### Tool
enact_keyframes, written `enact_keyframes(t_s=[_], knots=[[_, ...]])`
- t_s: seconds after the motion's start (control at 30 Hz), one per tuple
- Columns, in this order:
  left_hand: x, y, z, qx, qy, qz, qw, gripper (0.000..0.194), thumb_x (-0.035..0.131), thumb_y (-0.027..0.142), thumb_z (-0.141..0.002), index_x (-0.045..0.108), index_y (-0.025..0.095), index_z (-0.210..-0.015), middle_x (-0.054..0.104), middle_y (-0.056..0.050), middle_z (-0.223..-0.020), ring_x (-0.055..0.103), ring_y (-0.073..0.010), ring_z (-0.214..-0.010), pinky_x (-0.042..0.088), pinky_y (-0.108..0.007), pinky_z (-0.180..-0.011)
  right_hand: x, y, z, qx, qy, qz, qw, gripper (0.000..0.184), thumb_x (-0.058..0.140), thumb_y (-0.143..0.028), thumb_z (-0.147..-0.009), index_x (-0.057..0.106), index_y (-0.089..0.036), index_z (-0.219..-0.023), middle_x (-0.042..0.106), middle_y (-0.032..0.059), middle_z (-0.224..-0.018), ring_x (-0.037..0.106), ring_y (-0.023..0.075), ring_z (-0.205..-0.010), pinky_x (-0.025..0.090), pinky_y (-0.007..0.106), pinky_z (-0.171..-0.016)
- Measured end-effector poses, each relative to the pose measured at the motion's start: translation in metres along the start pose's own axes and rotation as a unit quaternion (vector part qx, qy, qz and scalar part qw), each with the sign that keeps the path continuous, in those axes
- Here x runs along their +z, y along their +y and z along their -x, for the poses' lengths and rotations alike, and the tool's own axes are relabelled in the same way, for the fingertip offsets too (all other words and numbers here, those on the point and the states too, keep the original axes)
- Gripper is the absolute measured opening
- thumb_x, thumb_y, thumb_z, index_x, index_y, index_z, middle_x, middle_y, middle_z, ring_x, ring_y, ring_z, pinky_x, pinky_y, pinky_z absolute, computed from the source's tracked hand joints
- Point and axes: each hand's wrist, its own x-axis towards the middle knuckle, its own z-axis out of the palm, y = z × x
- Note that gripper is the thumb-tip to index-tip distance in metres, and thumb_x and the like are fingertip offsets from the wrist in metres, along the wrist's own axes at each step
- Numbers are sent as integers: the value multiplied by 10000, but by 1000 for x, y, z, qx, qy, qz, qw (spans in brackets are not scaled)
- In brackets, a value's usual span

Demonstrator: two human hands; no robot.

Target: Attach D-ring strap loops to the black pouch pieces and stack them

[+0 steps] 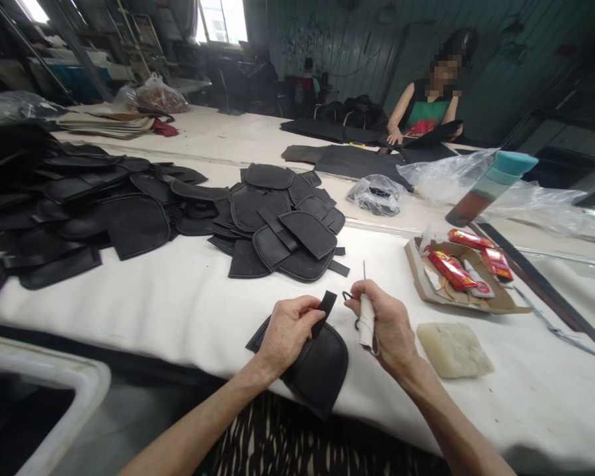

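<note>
From here, one black piece lies at the near edge of the table, its strap pinched in the closed fingers of the left hand. The right hand has its fingers wrapped round a white-handled pointed tool, a dark loop at their tips. The strap's end sticks up free, so this piece seems unfinished; whether the smaller pile or larger heap is done, I can't tell.

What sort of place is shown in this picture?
Probably a workshop making leather-like goods: a pile of black pieces, a slender tool in the right hand, and another person handling dark sheets.
</note>
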Motion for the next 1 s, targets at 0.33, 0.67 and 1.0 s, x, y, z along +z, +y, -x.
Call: enact_keyframes(t_s=[0.33,0.67,1.0], knots=[[-1,4,-1,30,-12,-54,998,186,516,224,-760,628,190,-615,448,55,-460,428,-116,-460,340,-239,-500,7,-6,-13,-198,-43,96,975,174,428,-135,-917,594,-167,-880,585,54,-740,538,183,-697,395,272,-639],[-4,-2,-3,29,-36,18,999,191,509,254,-773,625,163,-651,452,49,-492,422,-108,-474,334,-233,-490,8,-10,-11,-311,-70,155,935,300,336,-123,-934,628,-162,-877,550,74,-714,444,202,-659,328,313,-606],[-6,-9,-4,-5,-35,116,993,326,609,285,-731,615,122,-1013,539,35,-581,480,-101,-489,383,-233,-517,27,-9,-1,-191,-46,-16,980,130,451,-140,-904,572,-181,-876,581,33,-746,544,168,-698,418,260,-618]])
